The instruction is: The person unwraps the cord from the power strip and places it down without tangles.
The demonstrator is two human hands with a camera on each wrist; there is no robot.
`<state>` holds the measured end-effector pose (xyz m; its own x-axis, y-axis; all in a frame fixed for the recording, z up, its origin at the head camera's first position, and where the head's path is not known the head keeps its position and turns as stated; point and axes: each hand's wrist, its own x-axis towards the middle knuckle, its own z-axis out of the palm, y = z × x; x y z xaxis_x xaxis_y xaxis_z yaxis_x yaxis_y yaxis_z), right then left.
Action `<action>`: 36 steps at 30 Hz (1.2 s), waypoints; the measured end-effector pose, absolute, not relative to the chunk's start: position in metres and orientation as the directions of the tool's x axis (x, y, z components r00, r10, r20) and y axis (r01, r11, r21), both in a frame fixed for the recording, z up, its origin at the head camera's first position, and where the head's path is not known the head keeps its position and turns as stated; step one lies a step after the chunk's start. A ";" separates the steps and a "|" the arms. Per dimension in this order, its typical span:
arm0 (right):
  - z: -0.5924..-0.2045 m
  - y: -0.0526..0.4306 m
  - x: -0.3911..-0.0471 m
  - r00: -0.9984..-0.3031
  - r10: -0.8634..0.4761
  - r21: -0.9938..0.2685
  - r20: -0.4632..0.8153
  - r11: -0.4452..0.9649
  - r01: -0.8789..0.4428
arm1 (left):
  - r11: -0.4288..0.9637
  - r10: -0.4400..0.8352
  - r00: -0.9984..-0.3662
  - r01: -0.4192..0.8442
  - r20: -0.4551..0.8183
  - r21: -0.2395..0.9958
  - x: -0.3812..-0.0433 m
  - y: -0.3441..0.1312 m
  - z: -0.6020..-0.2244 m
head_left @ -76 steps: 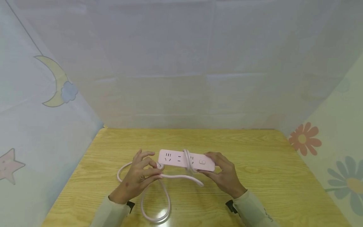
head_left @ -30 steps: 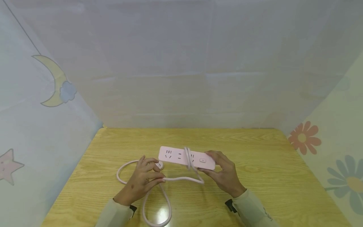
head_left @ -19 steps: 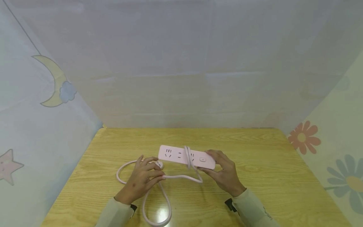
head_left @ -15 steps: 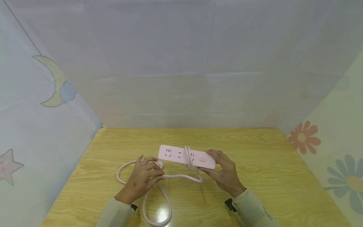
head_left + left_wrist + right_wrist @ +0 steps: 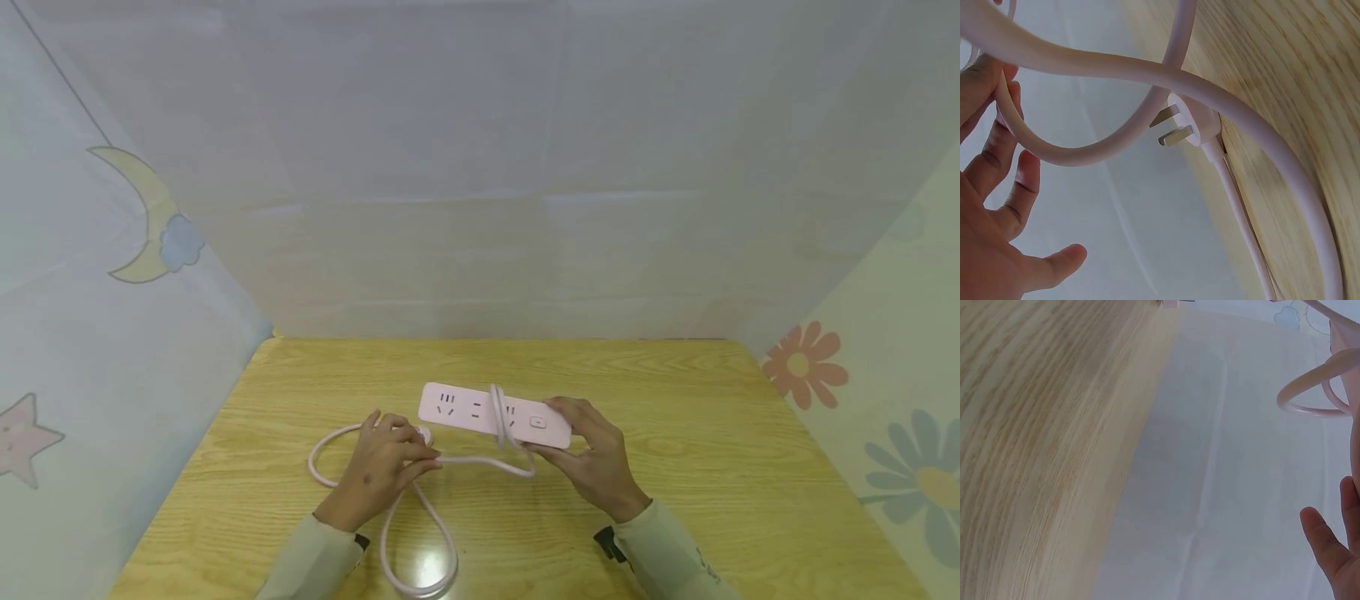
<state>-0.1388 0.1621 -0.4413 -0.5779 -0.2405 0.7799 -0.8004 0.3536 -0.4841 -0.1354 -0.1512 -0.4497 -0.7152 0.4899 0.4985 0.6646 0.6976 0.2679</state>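
My right hand (image 5: 596, 458) grips the switch end of a pink power strip (image 5: 457, 408), holding it tilted over the table. Two turns of its cord are wound round the strip's middle. From there the pink cord (image 5: 480, 460) sags across to my left hand (image 5: 378, 467), which pinches it between thumb and forefinger. In the left wrist view the left hand's other fingers are spread apart, and the cord (image 5: 1097, 150) curves away from the pinch. The plug (image 5: 1194, 119), with its metal prongs bare, lies on the table behind the left hand.
Loose cord (image 5: 453, 554) loops on the wooden table (image 5: 675, 383) in front of and left of the left hand. A pale cloth wall (image 5: 487, 267) closes off the table's back, with printed sheets at both sides.
Since the earliest frame the left hand has moved slightly right and toward the person, keeping its pinch on the cord. The wound cord hangs looser below the strip. The right hand stays nearly still.
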 end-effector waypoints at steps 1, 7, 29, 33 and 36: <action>-0.441 0.162 -0.139 -0.579 -0.239 -0.486 0.779 0.354 -0.799 | 0.701 0.487 -0.719 0.661 0.497 0.268 -0.136 -0.151 -0.450; -0.443 0.162 -0.139 -0.585 -0.234 -0.488 0.776 0.364 -0.793 | 0.727 0.464 -0.745 0.629 0.480 0.273 -0.137 -0.151 -0.451; -0.442 0.164 -0.136 -0.578 -0.229 -0.494 0.783 0.336 -0.802 | 0.801 0.313 -0.843 0.482 0.439 0.355 -0.142 -0.141 -0.450; -0.441 0.164 -0.135 -0.584 -0.227 -0.500 0.779 0.338 -0.798 | 0.821 0.255 -0.878 0.418 0.406 0.389 -0.143 -0.139 -0.447; -0.441 0.164 -0.134 -0.585 -0.226 -0.501 0.779 0.338 -0.797 | 0.826 0.230 -0.881 0.402 0.414 0.395 -0.144 -0.139 -0.445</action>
